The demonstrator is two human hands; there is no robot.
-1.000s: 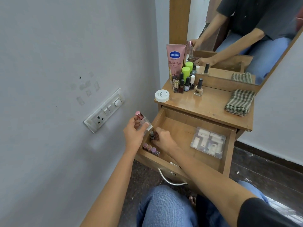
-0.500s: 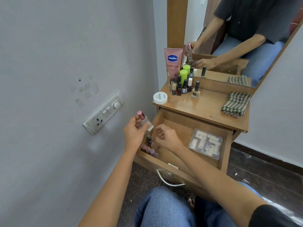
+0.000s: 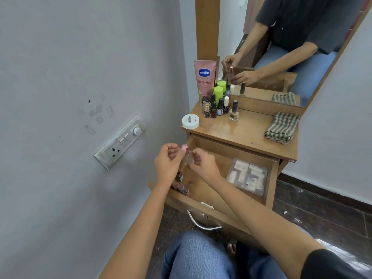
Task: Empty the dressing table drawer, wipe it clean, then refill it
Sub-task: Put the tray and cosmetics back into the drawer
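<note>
Our left grip (image 3: 167,163) and right grip (image 3: 205,165) both pinch 1 small bottle (image 3: 187,158). It is clear glass with a shiny round pink cap (image 3: 184,147). We hold it up in the air over the left side of the open wooden drawer (image 3: 269,184).

In the drawer's near left corner are a few little bottles (image 3: 181,188), partly hidden behind our left wrist. On the right side lies a flat, clear plastic box (image 3: 247,178) with white pieces inside.

On the smooth brown bench (image 3: 245,131) stand a tall pink tube (image 3: 205,77) and some nail polish bottles (image 3: 214,108). A round white jar (image 3: 190,121) and a folded striped cloth (image 3: 281,127) sit there too.
</note>
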